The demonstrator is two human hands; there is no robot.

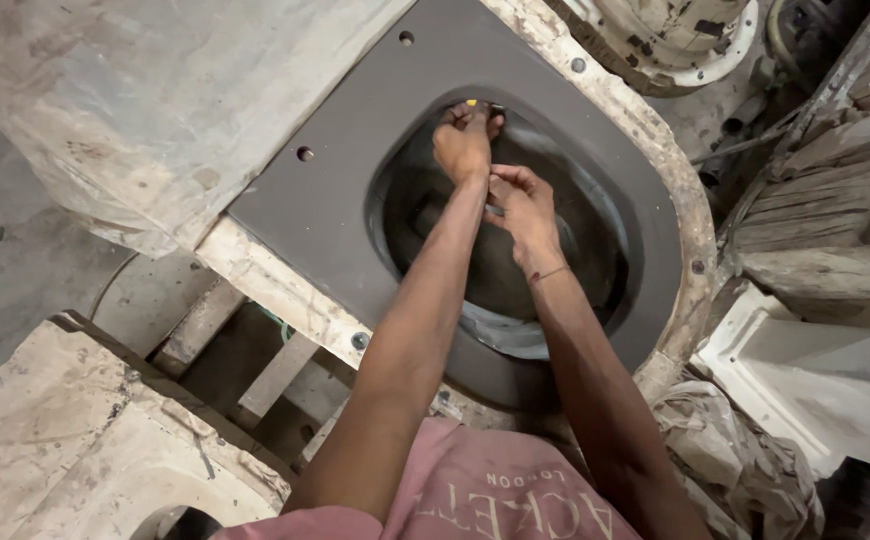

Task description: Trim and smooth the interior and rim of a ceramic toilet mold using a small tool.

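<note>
Left hand: The left hand reaches far out to the back edge of the big hole. Its fingers are curled tight and pinch a small tool with a yellow tip. The yellow end pokes out just past the fingers.

Right hand: The right hand sits just behind the left hand, close to its wrist. Its fingers are bent in, and they seem to pinch something small. I cannot tell what it is. A thin band goes round this wrist.

Dark slab: The dark grey slab is flat and smooth, with small round holes near its edge. It lies in a rough, pale frame, which seems to hold it steady.

Hollow: The hollow is a deep bowl shape in the middle of the slab. Both arms go down over it, so the hands can get to its far rim.

Where the tool is: The tool touches the far rim of the hollow, at the tips of the left fingers, a little ahead of the right hand.

Around: Pale, dusty mould blocks lie at the near left. A crumpled cloth lies at the near right. The person's pink shirt shows at the bottom.
</note>
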